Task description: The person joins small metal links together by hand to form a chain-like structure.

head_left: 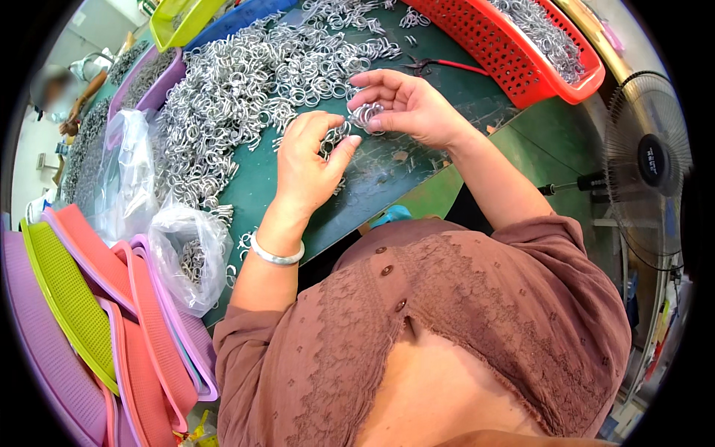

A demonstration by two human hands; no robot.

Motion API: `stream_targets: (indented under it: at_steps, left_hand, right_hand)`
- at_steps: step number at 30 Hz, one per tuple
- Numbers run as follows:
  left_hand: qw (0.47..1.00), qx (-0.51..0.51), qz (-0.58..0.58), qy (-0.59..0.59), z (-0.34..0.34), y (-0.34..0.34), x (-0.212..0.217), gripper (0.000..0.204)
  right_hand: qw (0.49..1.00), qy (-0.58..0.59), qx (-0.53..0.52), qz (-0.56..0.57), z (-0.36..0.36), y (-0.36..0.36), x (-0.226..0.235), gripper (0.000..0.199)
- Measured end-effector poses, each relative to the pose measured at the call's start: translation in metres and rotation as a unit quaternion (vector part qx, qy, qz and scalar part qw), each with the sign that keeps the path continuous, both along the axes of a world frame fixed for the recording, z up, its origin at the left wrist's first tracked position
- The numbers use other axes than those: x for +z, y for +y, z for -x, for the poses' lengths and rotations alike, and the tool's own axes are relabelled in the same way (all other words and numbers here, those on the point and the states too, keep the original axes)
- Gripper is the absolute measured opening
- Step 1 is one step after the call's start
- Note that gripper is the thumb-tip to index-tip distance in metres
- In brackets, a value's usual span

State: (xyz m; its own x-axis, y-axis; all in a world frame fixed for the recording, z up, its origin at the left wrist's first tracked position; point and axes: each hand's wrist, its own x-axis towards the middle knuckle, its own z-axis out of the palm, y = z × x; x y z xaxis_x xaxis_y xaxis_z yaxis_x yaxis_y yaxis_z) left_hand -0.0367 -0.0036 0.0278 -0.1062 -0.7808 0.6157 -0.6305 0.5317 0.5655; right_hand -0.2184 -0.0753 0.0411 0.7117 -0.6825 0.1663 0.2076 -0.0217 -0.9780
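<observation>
My left hand [307,160] curls over several small silver metal rings, its thumb and fingers closed round them above the table's near edge. Close beside it, my right hand [413,110] pinches a small cluster of metal rings [365,116] between thumb and fingers. The two hands almost meet at the fingertips. Beyond and to the left of them spreads a large heap of loose silver rings [223,97] on the green tabletop [387,175]. How many rings lie inside each hand is hidden by the fingers.
Red-handled pliers [454,66] lie past my right hand, near a red basket [514,71] of metal pieces. A clear plastic bag [205,287] holds rings at left, beside stacked coloured baskets [71,298]. A fan [648,160] stands right. Another person [63,97] is far left.
</observation>
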Motion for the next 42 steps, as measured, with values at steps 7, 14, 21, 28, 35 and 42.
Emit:
stream_targets:
  at_steps: [7,14,21,28,35,42]
  left_hand:
    - [0.985,-0.035,-0.04,0.162,0.001,0.0,-0.005,0.011]
    - [0.983,-0.02,-0.035,0.178,0.001,0.003,-0.003,0.012]
    - [0.984,-0.029,-0.017,0.175,-0.001,0.002,-0.004,0.012]
    - [0.977,-0.032,-0.045,0.205,-0.001,0.001,-0.007,0.014]
    - [0.975,-0.062,-0.055,0.208,-0.002,0.0,-0.009,0.017]
    - [0.975,-0.059,-0.041,0.212,-0.002,-0.001,-0.01,0.018]
  right_hand:
    - [0.997,-0.063,0.026,-0.027,-0.015,0.008,-0.001,0.051]
    - [0.99,-0.09,0.015,-0.104,-0.018,0.013,-0.006,0.048]
    - [0.993,-0.088,0.001,-0.08,-0.018,0.013,-0.005,0.049]
    - [0.994,-0.099,-0.042,0.009,-0.02,0.016,-0.006,0.057]
    - [0.977,-0.114,-0.101,0.147,-0.024,0.021,-0.006,0.064]
    - [0.967,-0.11,-0.13,0.191,-0.023,0.023,-0.004,0.065]
